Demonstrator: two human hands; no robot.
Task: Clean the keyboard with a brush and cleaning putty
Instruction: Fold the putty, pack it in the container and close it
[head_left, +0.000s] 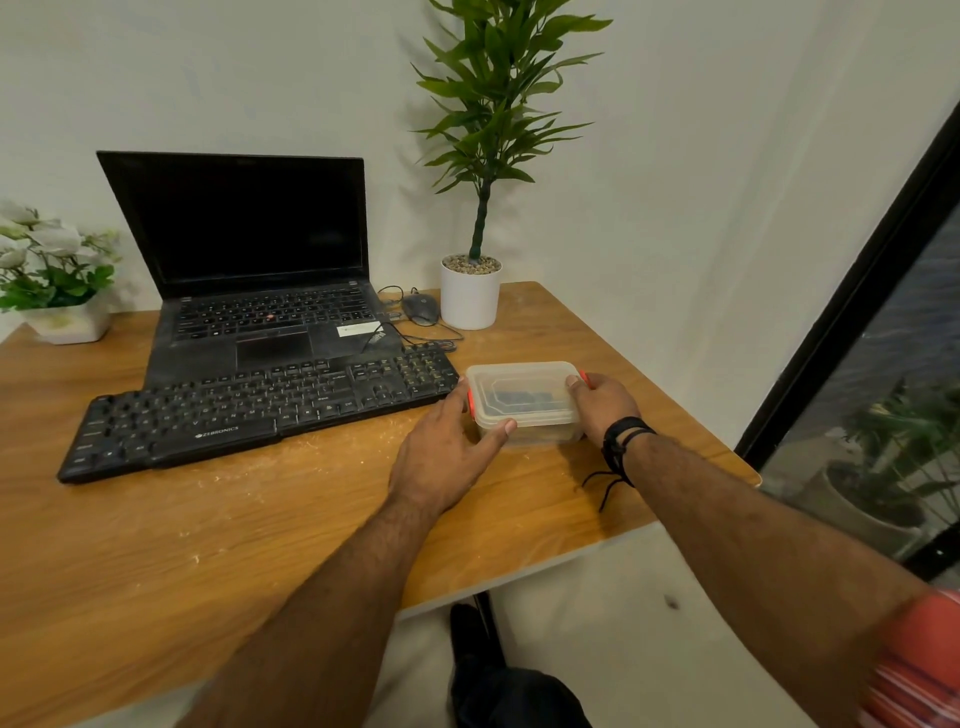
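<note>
Head view: L hand grips the near-left corner of the box, thumb curled onto its front edge, fingers round the left end by the red clip. R hand grips the right end, thumb hooked over the lid edge by the other red clip, fingers hidden behind the box. Both hands hold it at a narrow spread, one per end. Black bands sit on the R wrist, a cord dangling.

Box is clear plastic w/ lid on, resting on the bench near its right edge; long axis runs left-right. Something dark and blue inside, can't tell what.

Keyboard lies just left of the box, its right end almost touching the L fingers; long axis left-right, tilted so the left end sits nearer the person. Keys face up, space bar side toward the person.

Behind it, an open laptop, screen dark. A mouse and a potted plant stand at the back; white flowers at far left.
</note>
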